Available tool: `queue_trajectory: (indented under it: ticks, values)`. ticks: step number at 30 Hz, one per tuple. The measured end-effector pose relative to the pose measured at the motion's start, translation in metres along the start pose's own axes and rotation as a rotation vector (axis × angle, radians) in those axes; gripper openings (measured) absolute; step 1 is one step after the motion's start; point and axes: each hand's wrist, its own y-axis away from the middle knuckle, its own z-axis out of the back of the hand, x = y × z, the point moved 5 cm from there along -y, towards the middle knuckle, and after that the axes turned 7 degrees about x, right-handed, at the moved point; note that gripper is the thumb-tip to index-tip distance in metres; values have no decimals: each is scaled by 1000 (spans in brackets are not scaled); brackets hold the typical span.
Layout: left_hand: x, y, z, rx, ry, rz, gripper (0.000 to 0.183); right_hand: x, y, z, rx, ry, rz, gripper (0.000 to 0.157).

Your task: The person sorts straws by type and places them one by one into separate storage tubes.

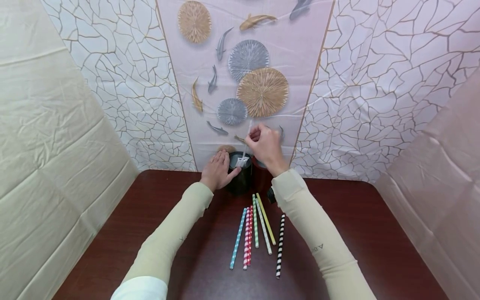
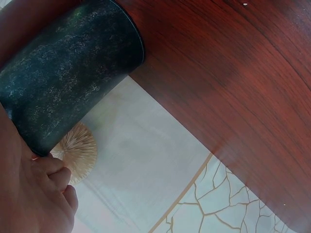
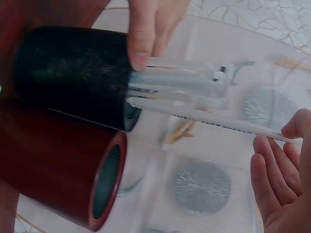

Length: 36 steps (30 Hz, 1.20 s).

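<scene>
A black cup (image 1: 240, 183) stands at the back of the table. My left hand (image 1: 216, 171) holds its rim from the left, with the thumb on the near side. Several white wrapped pieces (image 3: 180, 80) stick out of the cup's mouth in the right wrist view. Above the cup, my right hand (image 1: 265, 146) pinches the upper end of a slim white straw (image 3: 209, 121) printed with small lettering. The straw's lower end is at the cup's mouth; how far in it reaches I cannot tell. The left wrist view shows the cup's side and my curled fingers (image 2: 53, 174).
A dark red cup (image 3: 53, 165) is beside the black one. Several patterned paper straws, among them a blue one (image 1: 238, 238), a yellow one (image 1: 266, 219) and a black-striped one (image 1: 280, 246), lie on the table (image 1: 210, 266). Behind is a patterned cloth backdrop (image 1: 232, 141).
</scene>
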Motion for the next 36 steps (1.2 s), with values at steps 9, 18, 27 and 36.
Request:
queue_trajectory:
  ticks: [9,18,27,36]
  values:
    - [-3,0,4,-18,3,-7,91,-6,0,-4,67,2,-48,27]
    - [-1,-2,4,6,16,-2,92,1,-5,18,191,77,-52,35]
    - [-1,0,2,4,6,3,91,-5,-4,40,391,219,-72,54]
    - [0,0,-2,17,25,3,92,-18,4,52,523,338,-61,71]
